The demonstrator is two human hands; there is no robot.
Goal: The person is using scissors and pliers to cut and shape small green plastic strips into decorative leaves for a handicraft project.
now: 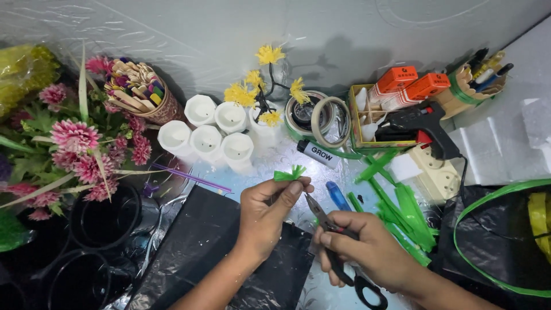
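Observation:
My left hand [268, 209] pinches a small green piece cut into a fringe [290, 173] between thumb and fingers, held up over the table. My right hand [367, 247] grips a pair of black-handled pliers or snips [338, 244], their jaws pointing up-left toward the left hand's thumb, a short gap away. A heap of green strips [404, 209] lies just right of the right hand. A blue marker [337, 195] lies between the hands and the strips.
White candle cups [206, 129], a yellow flower sprig [261, 86], tape rolls [321, 115], a black glue gun [425, 123], a power strip [433, 169]. Pink flowers [74, 143] and black pots [106, 215] at left. Black plastic sheets [195, 247] lie front.

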